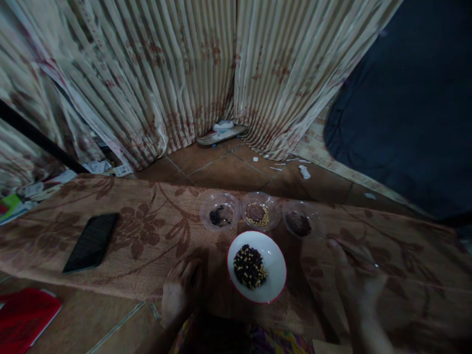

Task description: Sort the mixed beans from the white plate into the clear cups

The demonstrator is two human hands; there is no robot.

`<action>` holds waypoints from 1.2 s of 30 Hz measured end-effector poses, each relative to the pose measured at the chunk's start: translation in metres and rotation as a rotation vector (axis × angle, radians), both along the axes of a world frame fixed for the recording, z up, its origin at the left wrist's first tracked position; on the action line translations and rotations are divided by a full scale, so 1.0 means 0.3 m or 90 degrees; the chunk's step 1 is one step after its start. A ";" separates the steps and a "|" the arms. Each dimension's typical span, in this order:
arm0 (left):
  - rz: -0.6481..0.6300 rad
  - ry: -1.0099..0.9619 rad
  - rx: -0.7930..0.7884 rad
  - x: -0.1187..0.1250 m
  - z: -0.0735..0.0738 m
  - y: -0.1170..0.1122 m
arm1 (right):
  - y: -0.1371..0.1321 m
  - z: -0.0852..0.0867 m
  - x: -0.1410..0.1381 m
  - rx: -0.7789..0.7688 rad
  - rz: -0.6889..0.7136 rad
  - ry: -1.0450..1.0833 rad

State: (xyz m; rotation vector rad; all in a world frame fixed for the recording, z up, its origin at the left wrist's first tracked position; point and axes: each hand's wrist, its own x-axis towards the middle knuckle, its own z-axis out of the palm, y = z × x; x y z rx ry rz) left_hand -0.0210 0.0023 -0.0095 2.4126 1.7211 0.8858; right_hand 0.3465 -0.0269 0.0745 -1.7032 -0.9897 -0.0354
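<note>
A white bowl (273, 268) with a red rim sits on a brown flowered mat (147, 231) and holds mixed dark and yellow beans. Behind it stand three clear bowls: one with dark beans (219, 211), one with yellow beans (260, 211), one with brownish beans (300, 220). My left hand (180, 290) rests on the mat just left of the white bowl, its fingers curled down. My right hand (356, 275) lies to the right of the bowl, fingers stretched out, blurred; nothing shows in it.
A black phone (91, 242) lies on the mat at the left. A red object (24, 317) lies on the tiled floor at the lower left. Striped curtains (184, 73) hang behind, with a sandal (221, 133) beneath. A dark cloth (409, 108) fills the right.
</note>
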 end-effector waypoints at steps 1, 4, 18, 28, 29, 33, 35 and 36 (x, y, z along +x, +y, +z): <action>-0.001 0.001 -0.001 0.003 0.011 -0.001 | -0.014 -0.010 -0.023 -0.009 0.011 0.015; -0.001 0.006 -0.004 0.013 0.035 0.000 | -0.064 -0.046 -0.099 -0.069 0.058 0.088; 0.005 0.013 -0.007 0.021 0.046 -0.002 | -0.122 -0.164 -0.172 -0.242 0.210 0.123; 0.000 0.003 -0.011 0.022 0.054 -0.001 | -0.120 -0.182 -0.175 -0.222 0.235 0.110; 0.000 0.003 -0.013 0.022 0.053 -0.001 | -0.120 -0.180 -0.176 -0.219 0.235 0.109; -0.001 0.005 -0.009 0.019 0.045 -0.001 | -0.118 -0.177 -0.180 -0.216 0.224 0.117; -0.004 0.005 -0.004 0.018 0.041 -0.001 | -0.117 -0.175 -0.182 -0.216 0.218 0.126; -0.004 0.006 -0.005 0.019 0.041 -0.001 | -0.116 -0.173 -0.182 -0.216 0.214 0.130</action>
